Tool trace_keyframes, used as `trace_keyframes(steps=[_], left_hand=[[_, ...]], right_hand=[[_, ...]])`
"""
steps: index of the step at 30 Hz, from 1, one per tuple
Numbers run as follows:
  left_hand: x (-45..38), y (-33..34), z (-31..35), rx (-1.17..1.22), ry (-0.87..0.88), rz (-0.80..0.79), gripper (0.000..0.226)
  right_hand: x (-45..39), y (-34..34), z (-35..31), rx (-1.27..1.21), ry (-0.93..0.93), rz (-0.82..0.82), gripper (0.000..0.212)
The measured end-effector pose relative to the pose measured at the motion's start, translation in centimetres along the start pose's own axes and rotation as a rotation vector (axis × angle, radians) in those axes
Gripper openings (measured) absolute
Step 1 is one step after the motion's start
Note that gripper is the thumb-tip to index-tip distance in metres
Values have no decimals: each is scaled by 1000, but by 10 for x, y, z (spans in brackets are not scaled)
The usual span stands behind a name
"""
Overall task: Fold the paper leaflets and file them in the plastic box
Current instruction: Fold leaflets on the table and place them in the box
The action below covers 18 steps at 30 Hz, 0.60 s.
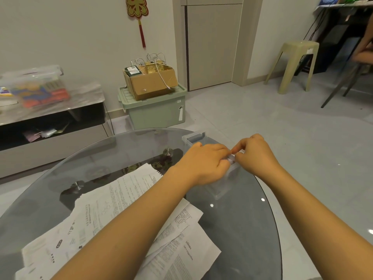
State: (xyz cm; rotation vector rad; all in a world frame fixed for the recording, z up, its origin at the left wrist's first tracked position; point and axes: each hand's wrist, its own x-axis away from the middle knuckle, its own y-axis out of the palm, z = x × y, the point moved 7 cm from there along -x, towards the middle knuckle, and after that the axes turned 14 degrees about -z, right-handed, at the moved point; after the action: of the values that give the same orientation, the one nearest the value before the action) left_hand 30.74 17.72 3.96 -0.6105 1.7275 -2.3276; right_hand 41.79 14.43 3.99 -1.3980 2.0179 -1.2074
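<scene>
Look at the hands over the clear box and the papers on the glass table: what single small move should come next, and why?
Probably free the box's near latch. Both the left hand and the right hand pinch a small clear part at the near end of the plastic box, while the leaflets lie loose and flat on the glass table, none filed. The box likely needs opening first; whether its lid is on cannot be told.

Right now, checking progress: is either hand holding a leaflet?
No: both the left hand and right hand are at the plastic box, while the leaflets lie flat on the table.
</scene>
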Motion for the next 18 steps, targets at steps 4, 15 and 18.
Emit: trace_keyframes(steps=[4,15,18], left_hand=[[-1,-5,4,32,-4,-41,71],[-4,11,5,26,-19,-76,71],[-3,10,4,48,-14,-62,69]], right_hand=[[1,-1,4,-31,4,7,22],[2,-2,9,-129,-85,-1,16],[1,-2,11,-131,-110,-21,14]])
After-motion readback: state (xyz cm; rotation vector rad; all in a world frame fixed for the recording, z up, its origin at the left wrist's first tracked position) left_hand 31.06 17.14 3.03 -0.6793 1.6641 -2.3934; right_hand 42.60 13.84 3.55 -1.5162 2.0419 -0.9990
